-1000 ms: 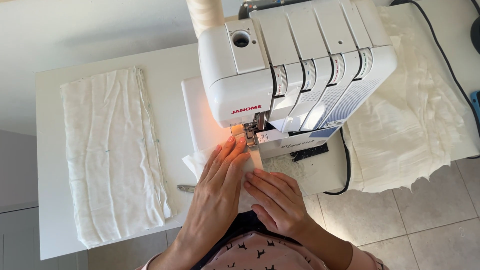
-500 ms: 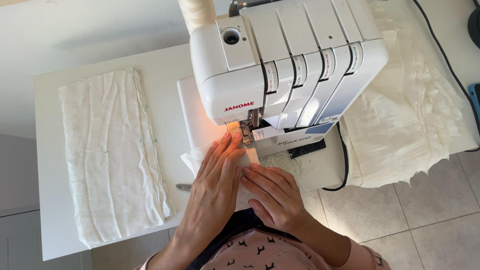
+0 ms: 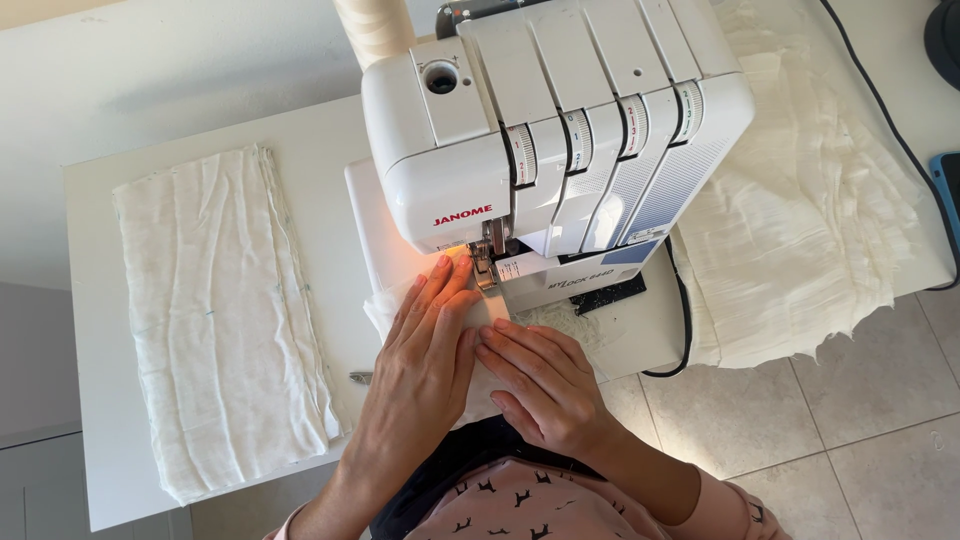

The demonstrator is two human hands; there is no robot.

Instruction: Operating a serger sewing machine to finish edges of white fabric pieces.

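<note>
A white overlock sewing machine stands on a white table. A small piece of white cloth lies on the machine bed under the presser foot, lit by the machine's lamp. My left hand lies flat on the cloth, its fingertips just left of the foot. Just to its right, my right hand presses flat on the cloth's near part, fingers pointing left. Both hands hide most of the cloth.
A folded stack of white cloth lies on the table's left side. Crumpled white cloth is piled right of the machine. A black cable loops by the machine. A cream thread cone stands behind. Tiled floor lies lower right.
The view has shifted slightly. My hands stay flat on the cloth, the left fingertips a little closer to the presser foot.
</note>
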